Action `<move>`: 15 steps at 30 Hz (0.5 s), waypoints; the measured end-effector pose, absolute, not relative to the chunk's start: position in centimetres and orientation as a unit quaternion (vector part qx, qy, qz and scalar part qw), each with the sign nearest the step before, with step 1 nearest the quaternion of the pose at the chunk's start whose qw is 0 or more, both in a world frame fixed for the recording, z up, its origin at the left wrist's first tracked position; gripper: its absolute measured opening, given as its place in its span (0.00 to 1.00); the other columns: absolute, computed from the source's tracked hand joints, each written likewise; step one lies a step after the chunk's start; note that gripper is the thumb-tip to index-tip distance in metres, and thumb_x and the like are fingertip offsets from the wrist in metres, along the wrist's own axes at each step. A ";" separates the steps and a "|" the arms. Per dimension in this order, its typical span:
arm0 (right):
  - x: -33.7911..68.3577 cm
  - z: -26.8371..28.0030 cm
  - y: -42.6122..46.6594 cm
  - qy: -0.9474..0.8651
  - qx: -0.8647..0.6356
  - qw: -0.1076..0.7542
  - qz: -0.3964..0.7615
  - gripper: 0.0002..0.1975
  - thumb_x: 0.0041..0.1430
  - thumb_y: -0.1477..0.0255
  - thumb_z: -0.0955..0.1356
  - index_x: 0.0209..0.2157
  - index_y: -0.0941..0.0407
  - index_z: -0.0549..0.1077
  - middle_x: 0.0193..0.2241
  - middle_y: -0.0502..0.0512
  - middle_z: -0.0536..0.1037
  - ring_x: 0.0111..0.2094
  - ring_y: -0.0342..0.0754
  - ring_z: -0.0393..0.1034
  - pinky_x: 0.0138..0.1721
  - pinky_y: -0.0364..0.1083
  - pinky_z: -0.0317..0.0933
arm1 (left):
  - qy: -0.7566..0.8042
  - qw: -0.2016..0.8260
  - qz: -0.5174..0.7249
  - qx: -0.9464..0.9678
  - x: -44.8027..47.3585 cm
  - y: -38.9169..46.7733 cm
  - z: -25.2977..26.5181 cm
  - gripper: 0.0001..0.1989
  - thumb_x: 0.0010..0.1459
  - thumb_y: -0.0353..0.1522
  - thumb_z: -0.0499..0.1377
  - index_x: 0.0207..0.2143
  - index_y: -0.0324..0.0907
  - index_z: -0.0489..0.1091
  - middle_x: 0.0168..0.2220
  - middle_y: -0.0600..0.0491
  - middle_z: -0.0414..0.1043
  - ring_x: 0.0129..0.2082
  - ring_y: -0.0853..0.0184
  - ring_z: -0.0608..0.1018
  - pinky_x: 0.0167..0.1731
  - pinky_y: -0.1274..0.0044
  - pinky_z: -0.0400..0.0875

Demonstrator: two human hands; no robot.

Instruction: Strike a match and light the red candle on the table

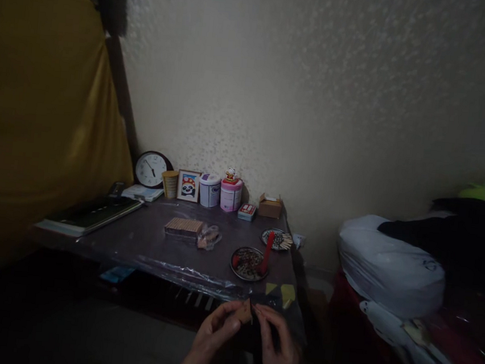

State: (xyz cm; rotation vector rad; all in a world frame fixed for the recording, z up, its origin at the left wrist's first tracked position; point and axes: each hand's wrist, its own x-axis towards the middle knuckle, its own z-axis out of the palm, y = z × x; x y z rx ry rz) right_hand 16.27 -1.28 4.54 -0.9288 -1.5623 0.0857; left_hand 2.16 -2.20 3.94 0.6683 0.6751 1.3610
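Below the table's front edge, my left hand (220, 326) pinches a small brown paper piece (245, 313), folded or shaped like a little packet. My right hand (274, 337) is closed at its right edge, thumb and fingertips pinched together against it; any separate item between them is too small to see. Just beyond my hands stands a round metal dish (237, 273) of dark and pale bits, with a red scoop (267, 253) leaning in it. Behind it, a second dish (265, 233) holds similar bits and several pale sticks (285, 242).
On the table (142, 241) lie a brown stack (184, 227), a clear plastic bag (210, 237), yellow paper pieces (287, 295) and a large book (93, 213). A clock (153, 169), tins (209, 191) and a cardboard box (270, 207) line the wall. White bags (389, 265) sit right.
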 end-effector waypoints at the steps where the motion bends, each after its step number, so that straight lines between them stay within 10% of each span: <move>1: 16.3 4.5 -1.3 -0.674 -0.405 0.617 0.030 0.06 0.60 0.74 0.64 0.35 0.54 0.73 0.32 0.53 0.82 0.33 0.45 0.78 0.37 0.40 0.72 | 0.302 0.676 0.606 0.291 2.2 -2.2 4.0 0.18 0.42 0.37 0.69 0.37 0.42 0.76 0.37 0.47 0.80 0.41 0.57 0.77 0.47 0.69 0.65; 15: 16.6 4.1 -0.7 -0.704 -0.374 0.602 -0.034 0.07 0.60 0.74 0.64 0.38 0.52 0.74 0.32 0.52 0.81 0.34 0.47 0.77 0.36 0.44 0.71 | 0.261 0.690 0.623 0.260 2.9 -2.0 4.5 0.10 0.49 0.33 0.65 0.36 0.39 0.76 0.36 0.46 0.81 0.37 0.62 0.80 0.42 0.74 0.68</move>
